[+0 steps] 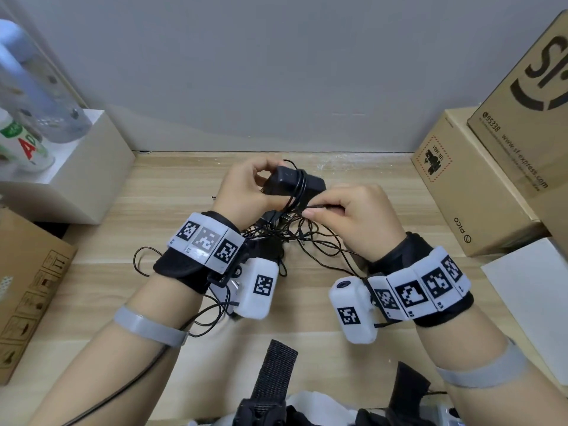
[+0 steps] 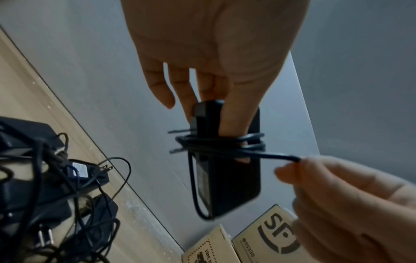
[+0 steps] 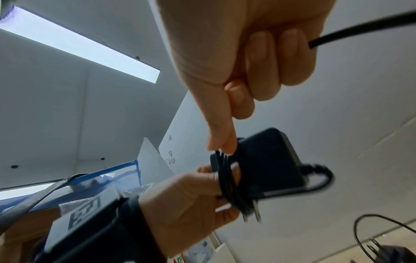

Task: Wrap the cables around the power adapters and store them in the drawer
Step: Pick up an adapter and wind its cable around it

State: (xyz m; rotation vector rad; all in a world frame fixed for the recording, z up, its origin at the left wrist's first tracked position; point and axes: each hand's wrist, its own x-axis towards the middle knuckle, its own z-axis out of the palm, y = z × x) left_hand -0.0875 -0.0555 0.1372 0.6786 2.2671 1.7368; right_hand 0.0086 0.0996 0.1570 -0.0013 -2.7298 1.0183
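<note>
- Power adapter (image 1: 293,183): black moulded-plastic brick, rounded edges, matte. Held up off the surface (image 1: 378,192), between the two hands, near the back wall.
- Left hand (image 1: 246,187): its grip is closed around one end of the brick, thumb laid along the flat face; the cable turns cross right by the thumb tip, and may pin it.
- Cable (image 2: 270,154): thin, round, black, rubbery sheath. Several turns already sit around the brick's waist, bunched close together.
- Right hand (image 1: 358,215): grip narrow, thumb and forefinger pinching the free run of cable just beside the brick, line drawn taut.
- Two flat metal prongs (image 2: 178,141) stick out from the brick's side next to the wraps. A likely snag point.
- Handling, my judgement: the brick looks light, rigid and not fragile; smooth faces could let the coil slide toward an end if tension drops. Best hold is across the broad faces, clear of the wrap band.
- Cable looks limp but springy; probably uncoils unless the tail gets tucked under a turn.
- Below the hands: a tangle of other adapters and cords (image 1: 276,241) lying on the pale wood-grain surface, still unwrapped.
- Cardboard boxes (image 1: 479,179) at right, stiff and printed. No drawer in view.
</note>
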